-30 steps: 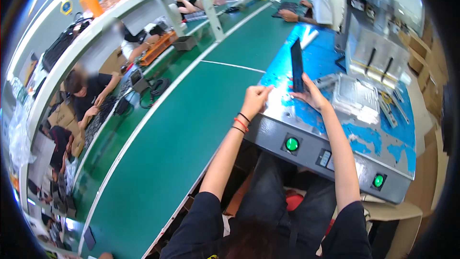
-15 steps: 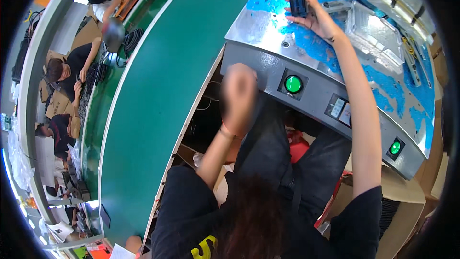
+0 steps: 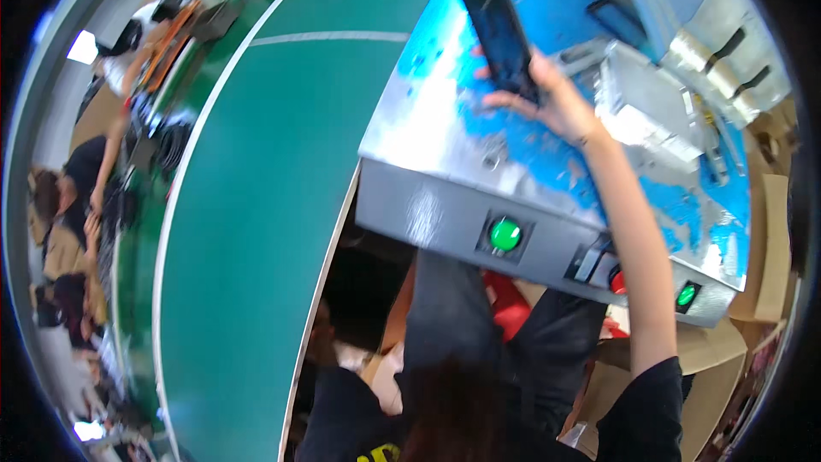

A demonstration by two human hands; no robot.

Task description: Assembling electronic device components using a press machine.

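right hand (image 3: 560, 107): fingers and thumb grasping lower end of dark flat slab (image 3: 492, 21), tilted, upper centre of frame | left hand (image 3: 321, 338): dim, blurred, lower centre-left; grip cannot be told | clear plastic box (image 3: 647, 103): upper right | lit green button (image 3: 505, 235): centre | green belt (image 3: 248, 205): left half

Has a long green bench (image 3: 248, 205) edged in white at left, a grey frame (image 3: 19, 145) beyond, cardboard (image 3: 774, 248) at right; gleams brightly on the metal tabletop (image 3: 428, 133).
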